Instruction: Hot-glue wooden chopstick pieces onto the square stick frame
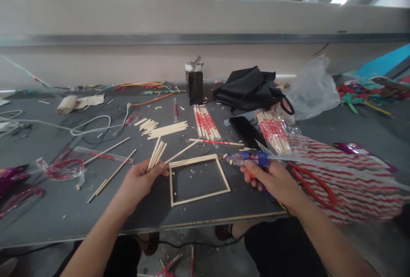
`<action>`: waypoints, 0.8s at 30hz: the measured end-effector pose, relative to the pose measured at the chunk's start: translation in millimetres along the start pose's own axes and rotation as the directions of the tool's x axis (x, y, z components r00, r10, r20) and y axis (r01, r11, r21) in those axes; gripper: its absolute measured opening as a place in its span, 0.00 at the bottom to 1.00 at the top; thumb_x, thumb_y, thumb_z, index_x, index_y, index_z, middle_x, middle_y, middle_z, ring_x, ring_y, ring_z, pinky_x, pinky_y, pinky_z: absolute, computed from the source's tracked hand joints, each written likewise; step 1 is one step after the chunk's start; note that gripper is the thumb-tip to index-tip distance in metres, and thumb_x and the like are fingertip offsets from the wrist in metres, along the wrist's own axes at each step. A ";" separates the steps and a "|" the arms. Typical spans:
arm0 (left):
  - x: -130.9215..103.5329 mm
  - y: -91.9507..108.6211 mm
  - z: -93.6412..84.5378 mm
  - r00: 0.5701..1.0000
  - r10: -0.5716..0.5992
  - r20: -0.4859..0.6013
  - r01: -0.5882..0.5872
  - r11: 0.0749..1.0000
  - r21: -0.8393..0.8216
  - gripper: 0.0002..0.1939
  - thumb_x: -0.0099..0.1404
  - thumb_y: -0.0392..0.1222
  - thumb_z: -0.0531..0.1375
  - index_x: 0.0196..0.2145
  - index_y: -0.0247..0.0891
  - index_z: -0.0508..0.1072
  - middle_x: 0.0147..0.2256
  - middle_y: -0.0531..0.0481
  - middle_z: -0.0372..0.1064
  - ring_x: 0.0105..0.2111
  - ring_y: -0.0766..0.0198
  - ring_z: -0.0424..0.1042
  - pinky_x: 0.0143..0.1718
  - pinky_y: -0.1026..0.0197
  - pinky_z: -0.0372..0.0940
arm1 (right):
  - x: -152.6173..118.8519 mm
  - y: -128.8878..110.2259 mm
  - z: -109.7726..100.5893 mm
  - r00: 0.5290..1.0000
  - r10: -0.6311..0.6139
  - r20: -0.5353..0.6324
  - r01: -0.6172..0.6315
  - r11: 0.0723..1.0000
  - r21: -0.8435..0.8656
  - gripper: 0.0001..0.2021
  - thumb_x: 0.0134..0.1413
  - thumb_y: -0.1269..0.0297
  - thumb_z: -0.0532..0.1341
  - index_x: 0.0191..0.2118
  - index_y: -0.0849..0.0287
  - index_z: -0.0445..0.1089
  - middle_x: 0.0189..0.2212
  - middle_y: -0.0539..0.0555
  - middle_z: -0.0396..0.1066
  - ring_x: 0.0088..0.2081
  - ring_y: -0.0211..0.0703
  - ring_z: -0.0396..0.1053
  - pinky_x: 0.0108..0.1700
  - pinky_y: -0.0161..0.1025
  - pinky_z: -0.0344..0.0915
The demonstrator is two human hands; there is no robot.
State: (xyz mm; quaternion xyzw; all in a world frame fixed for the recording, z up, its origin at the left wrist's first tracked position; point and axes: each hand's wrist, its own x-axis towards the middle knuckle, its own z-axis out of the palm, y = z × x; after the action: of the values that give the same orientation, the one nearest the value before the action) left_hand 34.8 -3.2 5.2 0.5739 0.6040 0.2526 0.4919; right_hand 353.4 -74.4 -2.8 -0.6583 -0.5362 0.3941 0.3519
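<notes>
My left hand (141, 181) is closed around a small bundle of wooden sticks (157, 152), held upright beside the frame's left corner. A rectangular stick frame (201, 197) lies flat on the dark table in front of me, with its far side doubled up. In my right hand (272, 179) is a blue glue gun (248, 158), its nozzle pointing left at the frame's far right corner. Whether the nozzle touches the wood I cannot tell. One loose stick (181, 152) slants away from near my left fingertips.
Packs of wrapped chopsticks (206, 122), cut sticks (168, 129) and a phone (245, 129) lie beyond the frame. A bottle (194, 65), a black bag (250, 87) and a plastic bag (315, 89) stand farther back. Red-handled scissors (315, 185) rest on striped cloth (358, 179) at right.
</notes>
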 end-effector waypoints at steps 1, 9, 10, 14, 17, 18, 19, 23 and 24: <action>0.1 -0.2 0.0 1.000 0.001 0.003 -0.001 1.000 0.002 0.25 0.57 0.63 0.57 0.32 0.35 0.73 0.16 0.62 0.43 0.15 0.73 0.44 0.15 0.70 0.41 | 0.4 0.5 0.1 1.000 -0.008 -0.005 0.008 1.000 -0.021 0.25 0.57 0.41 0.54 0.27 0.61 0.69 0.24 0.53 0.71 0.22 0.35 0.65 0.22 0.33 0.61; 2.7 -3.4 0.1 1.000 0.005 0.012 -0.005 1.000 0.010 0.25 0.58 0.62 0.56 0.32 0.35 0.73 0.15 0.62 0.43 0.15 0.73 0.44 0.14 0.70 0.40 | 3.6 5.8 -0.2 0.998 -0.029 -0.051 0.025 0.997 -0.073 0.24 0.58 0.42 0.53 0.29 0.60 0.69 0.22 0.50 0.69 0.19 0.34 0.63 0.22 0.34 0.61; 2.8 -3.3 0.1 1.000 0.003 0.013 -0.003 1.000 0.008 0.25 0.58 0.62 0.56 0.32 0.35 0.73 0.15 0.62 0.44 0.15 0.73 0.44 0.14 0.70 0.40 | 3.4 6.1 -0.4 0.998 -0.030 -0.052 0.026 0.997 -0.066 0.24 0.58 0.42 0.53 0.30 0.60 0.70 0.22 0.50 0.69 0.19 0.34 0.63 0.22 0.33 0.61; 1.7 -2.6 -0.4 1.000 0.002 0.014 -0.002 1.000 0.005 0.25 0.58 0.63 0.57 0.32 0.35 0.73 0.16 0.61 0.45 0.15 0.73 0.44 0.14 0.70 0.40 | 2.8 6.5 0.0 0.999 -0.027 -0.035 0.026 0.999 -0.048 0.24 0.58 0.42 0.54 0.30 0.60 0.70 0.21 0.49 0.68 0.20 0.34 0.63 0.22 0.33 0.61; 1.0 -3.7 -1.2 1.000 0.002 0.019 -0.002 1.000 0.008 0.25 0.58 0.63 0.56 0.32 0.35 0.73 0.16 0.61 0.44 0.15 0.73 0.44 0.14 0.70 0.40 | 3.7 6.1 0.8 0.999 -0.032 -0.038 0.030 0.998 -0.053 0.24 0.58 0.42 0.54 0.28 0.60 0.69 0.20 0.49 0.67 0.19 0.33 0.63 0.22 0.33 0.61; 1.0 -4.3 -1.3 1.000 -0.001 0.019 0.001 1.000 0.008 0.25 0.58 0.63 0.56 0.32 0.36 0.73 0.16 0.61 0.44 0.15 0.73 0.44 0.14 0.70 0.40 | 4.0 5.9 1.0 0.999 -0.034 -0.041 0.032 0.998 -0.054 0.24 0.58 0.42 0.54 0.28 0.59 0.69 0.20 0.48 0.67 0.19 0.33 0.63 0.22 0.33 0.61; 1.2 -4.8 -1.3 1.000 -0.005 0.018 0.005 1.000 0.009 0.25 0.59 0.63 0.56 0.32 0.36 0.73 0.16 0.61 0.44 0.15 0.73 0.44 0.14 0.70 0.41 | 4.4 5.8 1.1 0.998 -0.037 -0.043 0.034 0.998 -0.057 0.23 0.58 0.42 0.54 0.28 0.59 0.69 0.20 0.48 0.67 0.19 0.33 0.63 0.22 0.33 0.61; 2.0 -5.3 -0.9 1.000 0.002 0.021 -0.003 1.000 0.013 0.24 0.59 0.62 0.56 0.32 0.36 0.73 0.16 0.61 0.44 0.15 0.73 0.44 0.14 0.70 0.41 | 4.6 5.8 0.6 0.998 -0.043 -0.046 0.040 0.997 -0.072 0.23 0.58 0.42 0.53 0.28 0.59 0.69 0.19 0.48 0.67 0.18 0.33 0.63 0.22 0.33 0.61; 1.9 -5.0 -0.8 1.000 0.006 0.023 -0.007 1.000 0.013 0.24 0.59 0.62 0.56 0.32 0.36 0.73 0.16 0.61 0.44 0.15 0.73 0.44 0.14 0.70 0.41 | 4.4 5.8 0.5 0.998 -0.042 -0.043 0.039 0.997 -0.071 0.23 0.58 0.43 0.54 0.28 0.59 0.69 0.19 0.48 0.67 0.18 0.33 0.63 0.22 0.33 0.61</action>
State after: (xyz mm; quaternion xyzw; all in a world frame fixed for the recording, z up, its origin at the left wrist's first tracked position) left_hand 32.1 -2.3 0.6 0.5821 0.5981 0.2436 0.4940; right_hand 356.0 -71.1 -8.8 -0.6679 -0.5550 0.3529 0.3483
